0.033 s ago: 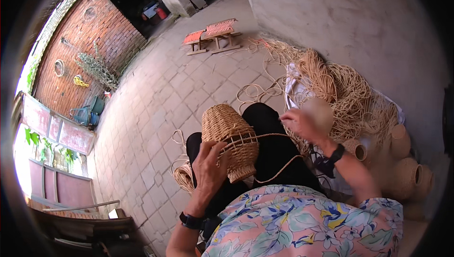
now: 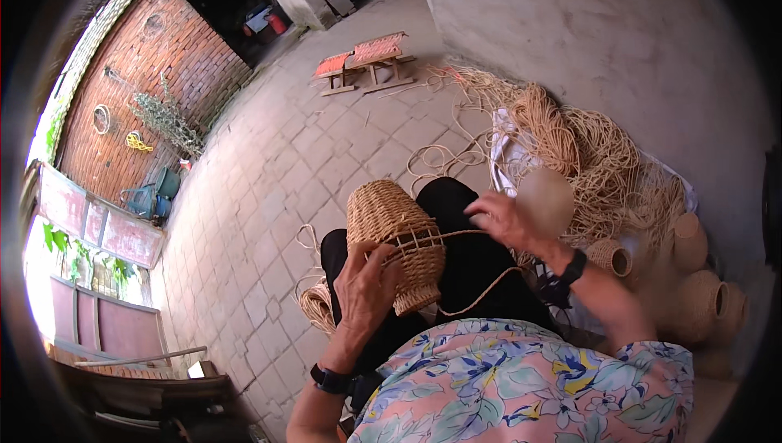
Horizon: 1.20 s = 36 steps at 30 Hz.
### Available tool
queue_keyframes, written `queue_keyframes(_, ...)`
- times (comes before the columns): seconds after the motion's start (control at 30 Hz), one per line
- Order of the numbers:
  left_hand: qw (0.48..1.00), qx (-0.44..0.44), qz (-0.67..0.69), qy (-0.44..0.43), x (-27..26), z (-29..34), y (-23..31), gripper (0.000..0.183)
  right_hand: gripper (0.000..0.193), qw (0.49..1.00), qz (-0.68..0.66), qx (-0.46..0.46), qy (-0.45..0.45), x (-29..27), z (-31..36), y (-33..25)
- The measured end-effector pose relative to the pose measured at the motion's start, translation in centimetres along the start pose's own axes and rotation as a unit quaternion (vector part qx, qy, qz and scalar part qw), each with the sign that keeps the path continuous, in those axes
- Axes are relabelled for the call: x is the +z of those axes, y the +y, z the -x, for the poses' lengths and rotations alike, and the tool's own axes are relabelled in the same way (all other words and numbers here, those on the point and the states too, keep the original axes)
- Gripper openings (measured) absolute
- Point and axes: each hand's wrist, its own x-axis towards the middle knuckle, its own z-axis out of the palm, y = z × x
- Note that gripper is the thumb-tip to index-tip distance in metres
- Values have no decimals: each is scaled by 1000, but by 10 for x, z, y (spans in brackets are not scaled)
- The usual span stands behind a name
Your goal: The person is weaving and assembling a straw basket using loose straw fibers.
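A woven straw-coloured basket (image 2: 391,211), shaped like a vase, lies tilted across my lap on dark trousers. Round its middle runs an open band where bare upright strands show. My left hand (image 2: 366,284) is closed on the basket's left side, by this band. From the band's right end a thin cord (image 2: 464,233) stretches to my right hand (image 2: 503,219), whose fingers are curled together around it. The cord's slack part loops back over my right thigh to the basket's narrow end.
Heaped cord (image 2: 586,141) lies at the right by the grey wall (image 2: 603,27). Several woven vessels (image 2: 699,296) stand nearer on that side. A coil of cord (image 2: 314,304) rests left of my legs. Low stools (image 2: 379,50) stand farther off on the paved floor (image 2: 269,198).
My right hand has moved slightly left, closer to the basket, with its fingers lower. My left hand and the basket have hardly moved.
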Motion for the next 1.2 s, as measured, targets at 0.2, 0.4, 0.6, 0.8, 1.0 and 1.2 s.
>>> queue_keyframes(0.2, 994, 94, -39, -29, 6, -5, 3, 15, 12, 997, -37, -26, -67, 24, -2, -28)
queue_keyframes(0.4, 988, 103, 41, -105, 11, -19, 1, 14, 9, 998, -50, 5, -50, 20, -4, -22)
queue_keyframes(0.6, 901, -198, 288, -257, 11, -25, -5, 25, 11, 986, -84, 81, -120, 4, -8, -25)
queue_keyframes(0.8, 901, -243, 292, -212, 7, -30, 0, 29, 12, 995, -33, -34, -92, 31, -15, -49)
queue_keyframes(1.0, 872, -276, 389, -111, -3, -24, -17, 32, 9, 984, -149, 27, -91, 23, -49, -72)
queue_keyframes(1.2, 852, -278, 441, -48, 4, 11, -41, 29, 17, 953, -184, 183, -156, -94, -89, -32)
